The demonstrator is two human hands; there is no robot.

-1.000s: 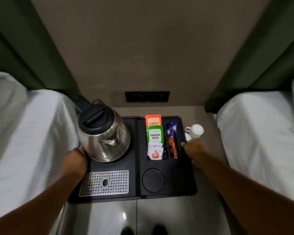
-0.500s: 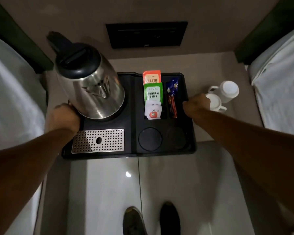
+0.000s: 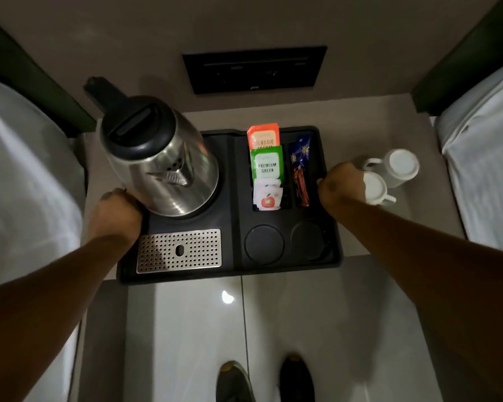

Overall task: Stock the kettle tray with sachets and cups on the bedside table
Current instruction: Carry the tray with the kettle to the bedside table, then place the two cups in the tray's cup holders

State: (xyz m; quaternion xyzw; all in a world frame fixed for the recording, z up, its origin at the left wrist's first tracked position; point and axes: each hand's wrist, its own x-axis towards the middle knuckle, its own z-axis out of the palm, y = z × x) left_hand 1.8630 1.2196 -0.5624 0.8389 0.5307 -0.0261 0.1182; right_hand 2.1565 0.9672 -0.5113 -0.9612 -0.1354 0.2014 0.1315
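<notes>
A black kettle tray [image 3: 233,274] lies on the bedside table [image 3: 360,120]. A steel kettle [image 3: 160,161] stands on its left half, above a perforated metal drip grate [image 3: 179,250]. Orange, green and white tea sachets [image 3: 266,166] fill one slot; blue and red stick sachets [image 3: 300,172] fill the slot beside it. Two round cup recesses [image 3: 264,244] show bare black. Two white cups [image 3: 389,175] sit upside down on the table, right of the tray. My left hand [image 3: 115,211] grips the tray's left edge. My right hand [image 3: 341,187] grips its right edge, touching the nearer cup.
White-sheeted beds flank the table, one on the left [image 3: 26,198] and one on the right [image 3: 488,169]. A black switch panel [image 3: 254,69] is set in the wall behind. The tray's front edge overhangs the table. My shoes [image 3: 262,378] stand on glossy floor tiles.
The view has tilted down and closer to the tray. Both hands stay on the tray's edges; the tray and cups keep their places on the table.
</notes>
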